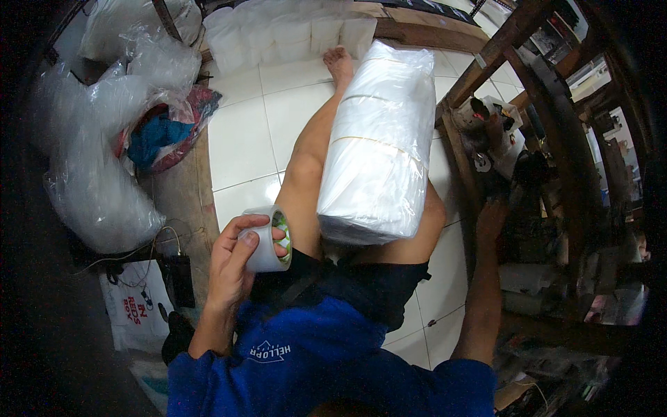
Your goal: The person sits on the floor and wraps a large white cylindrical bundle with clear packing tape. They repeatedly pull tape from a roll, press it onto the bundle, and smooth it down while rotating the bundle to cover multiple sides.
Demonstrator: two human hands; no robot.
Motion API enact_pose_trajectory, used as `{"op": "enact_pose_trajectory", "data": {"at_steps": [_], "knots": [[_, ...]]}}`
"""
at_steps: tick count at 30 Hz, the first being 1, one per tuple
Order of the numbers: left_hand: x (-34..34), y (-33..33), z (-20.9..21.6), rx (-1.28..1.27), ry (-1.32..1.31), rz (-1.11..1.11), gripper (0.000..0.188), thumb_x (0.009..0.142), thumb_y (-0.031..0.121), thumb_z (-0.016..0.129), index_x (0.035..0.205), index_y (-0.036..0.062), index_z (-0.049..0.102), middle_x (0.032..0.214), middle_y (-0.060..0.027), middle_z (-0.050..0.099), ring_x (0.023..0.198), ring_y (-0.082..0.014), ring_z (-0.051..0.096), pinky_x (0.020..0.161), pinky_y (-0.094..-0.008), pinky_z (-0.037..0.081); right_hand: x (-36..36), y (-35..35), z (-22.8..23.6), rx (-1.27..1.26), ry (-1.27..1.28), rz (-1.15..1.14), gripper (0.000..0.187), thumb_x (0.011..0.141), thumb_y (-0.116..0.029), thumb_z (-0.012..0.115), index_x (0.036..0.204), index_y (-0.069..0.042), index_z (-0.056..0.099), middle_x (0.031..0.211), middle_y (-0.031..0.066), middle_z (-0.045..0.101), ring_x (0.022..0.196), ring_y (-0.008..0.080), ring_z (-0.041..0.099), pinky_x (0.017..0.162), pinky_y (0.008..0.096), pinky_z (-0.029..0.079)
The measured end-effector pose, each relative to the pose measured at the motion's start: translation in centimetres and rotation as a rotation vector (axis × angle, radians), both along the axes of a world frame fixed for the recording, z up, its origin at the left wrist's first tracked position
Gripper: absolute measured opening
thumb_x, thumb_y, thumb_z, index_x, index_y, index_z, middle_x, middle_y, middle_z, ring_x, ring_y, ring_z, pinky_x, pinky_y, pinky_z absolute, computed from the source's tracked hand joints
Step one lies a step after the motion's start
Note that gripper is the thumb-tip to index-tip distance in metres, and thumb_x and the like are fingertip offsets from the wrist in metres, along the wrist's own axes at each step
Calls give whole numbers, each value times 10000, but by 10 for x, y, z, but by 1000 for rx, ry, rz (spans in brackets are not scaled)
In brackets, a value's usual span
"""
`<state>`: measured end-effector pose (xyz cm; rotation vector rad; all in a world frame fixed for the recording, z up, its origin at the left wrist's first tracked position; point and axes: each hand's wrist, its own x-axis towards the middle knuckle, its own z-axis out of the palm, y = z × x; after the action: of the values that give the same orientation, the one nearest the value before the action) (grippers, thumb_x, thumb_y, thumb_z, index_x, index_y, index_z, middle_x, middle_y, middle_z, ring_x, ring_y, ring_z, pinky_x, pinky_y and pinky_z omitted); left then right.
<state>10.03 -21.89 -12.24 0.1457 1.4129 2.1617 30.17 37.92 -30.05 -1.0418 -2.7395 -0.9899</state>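
Observation:
My left hand [238, 251] is closed round a wide roll of clear packing tape [262, 258], fingertips hooked through its green-printed core. Across my thighs lies a thick, oblong bundle of white plastic bags or film [379, 149], bound with thin bands and wrapped in clear plastic. The bundle touches neither hand. Off to the right, my right hand [492, 217] reaches in beside the dark wooden shelving [458, 156]. Its fingers are lost in shadow there, so whatever they touch is hidden.
Large clear plastic bags [104, 174] fill the left side, near blue and red cloth [163, 139]. More translucent bundles [292, 35] stand at the far edge. A white bag [132, 299] and thin cables lie at lower left. White tiles [240, 132] cover the floor.

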Motion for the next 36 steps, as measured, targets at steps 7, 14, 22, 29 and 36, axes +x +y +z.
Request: {"op": "enact_pose_trajectory", "data": {"at_steps": [7, 14, 22, 29, 36], "knots": [[-4, -7, -7, 36, 38, 82, 313, 1002, 231, 561, 1223, 10, 548, 1060, -180, 677, 858, -225, 700, 780, -374, 582, -43, -154, 150, -139, 762, 458, 517, 992, -233, 511, 1426, 31, 419, 1447, 265, 443, 1342, 422, 407, 1131, 548, 287], [-33, -11, -18, 155, 53, 236, 310, 1002, 237, 551, 1221, 18, 548, 1068, -197, 666, 845, -232, 695, 806, -372, 580, -68, -373, 221, -98, 255, 1571, 458, 969, -309, 466, 1422, -248, 492, 1540, 35, 421, 1446, 178, 317, 1222, 451, 122], [-52, -47, -29, 287, 39, 417, 346, 984, 235, 567, 1243, 8, 544, 1098, -185, 649, 924, -230, 657, 878, -365, 541, -96, -466, 234, 383, -227, 1941, 633, 1003, -325, 290, 1586, -160, 105, 1647, 91, 145, 1525, 262, 65, 1240, 484, -29], [-55, -83, -55, 300, -3, 522, 377, 961, 262, 611, 1256, 37, 545, 1103, -162, 653, 933, -213, 643, 882, -386, 535, -166, -368, 184, 488, -450, 1452, 754, 934, -542, 327, 1587, -234, 113, 1663, 34, 18, 1527, 270, -44, 1235, 517, -41], [-61, -84, -82, 285, -138, 463, 359, 966, 271, 604, 1235, 36, 569, 1111, -148, 656, 967, -220, 639, 901, -384, 530, -132, -429, 278, -314, 167, 1779, 493, 893, -353, 505, 1343, -153, 474, 1453, 157, 447, 1397, 320, 379, 1198, 505, 250]]}}
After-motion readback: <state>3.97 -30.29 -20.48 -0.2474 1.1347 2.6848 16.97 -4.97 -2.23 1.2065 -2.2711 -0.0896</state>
